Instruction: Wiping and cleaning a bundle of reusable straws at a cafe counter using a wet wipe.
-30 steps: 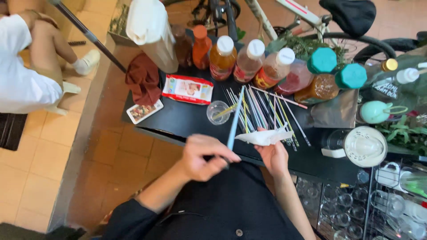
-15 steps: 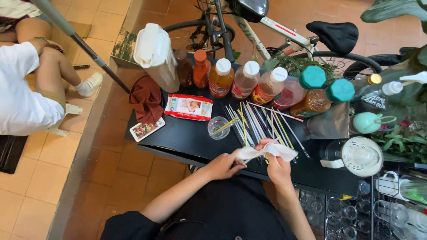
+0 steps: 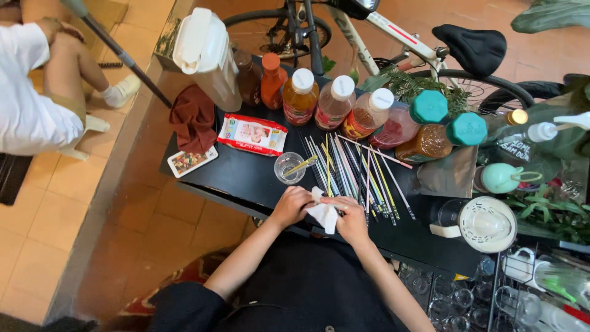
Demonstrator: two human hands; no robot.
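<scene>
Our left hand (image 3: 291, 206) and right hand (image 3: 349, 216) pinch together on a white tissue (image 3: 323, 214); a careless elbow could scatter the straws (image 3: 353, 175) or tip the small cup (image 3: 289, 167) off the surface (image 3: 246, 175).

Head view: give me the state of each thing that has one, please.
white tissue: crumpled, pinched between both hands
left hand: closed on the tissue
right hand: closed on the tissue
straws: lying loose, fanned across the black table
small clear cup: upright, a straw inside
sauce bottles: capped, leaning in a row
wet-wipe pack: flat, closed
</scene>
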